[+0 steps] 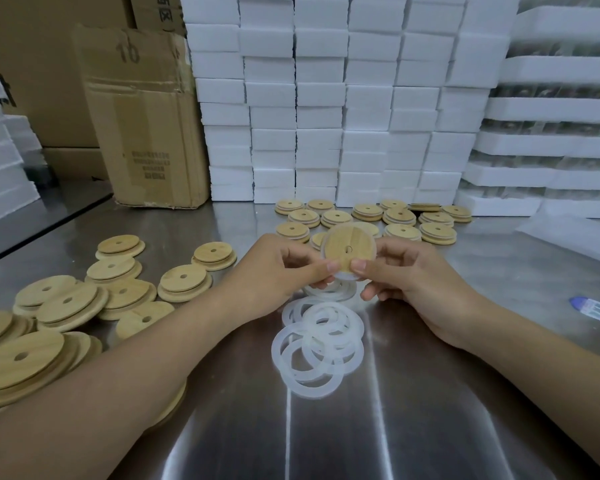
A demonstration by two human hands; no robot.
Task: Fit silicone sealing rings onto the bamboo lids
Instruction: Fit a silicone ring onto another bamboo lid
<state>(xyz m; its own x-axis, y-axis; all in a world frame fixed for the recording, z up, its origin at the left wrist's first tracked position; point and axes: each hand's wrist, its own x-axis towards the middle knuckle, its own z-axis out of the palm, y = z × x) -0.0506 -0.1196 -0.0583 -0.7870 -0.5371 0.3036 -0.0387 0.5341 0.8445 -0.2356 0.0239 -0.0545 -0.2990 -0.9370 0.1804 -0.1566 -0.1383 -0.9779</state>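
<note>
A steel table (465, 393) is filling most of the room before me, and near its middle a heap of rings (319, 348) is lying loose and overlapping; I am placing everything else from that heap. Far beyond the heap, a wall of white foam boxes (326, 98) is standing at the table's back edge, with a cardboard box (146, 126) leaning to the left of it. To the left of the heap, a pile of bare lids (66, 303) is sprawling, step side up. Beyond the heap, in front of the foam, neat rows of lids (399, 216) are sitting flat; whether those are carrying rings I cannot tell.

Just above the heap's far edge, the person's left hand (284, 271) and right hand (409, 275) are meeting, each about as near to the work as the other. Both are curling in and pinching one lid (347, 251) between thumbs and fingers. The lid is standing nearly upright, its flat face turning towards the person, its small hole near the centre. A pale ring (343, 274) is sitting around its edge, and both thumbs are pressing at the lower rim. I judge that the seating is turning on working round that rim.
</note>
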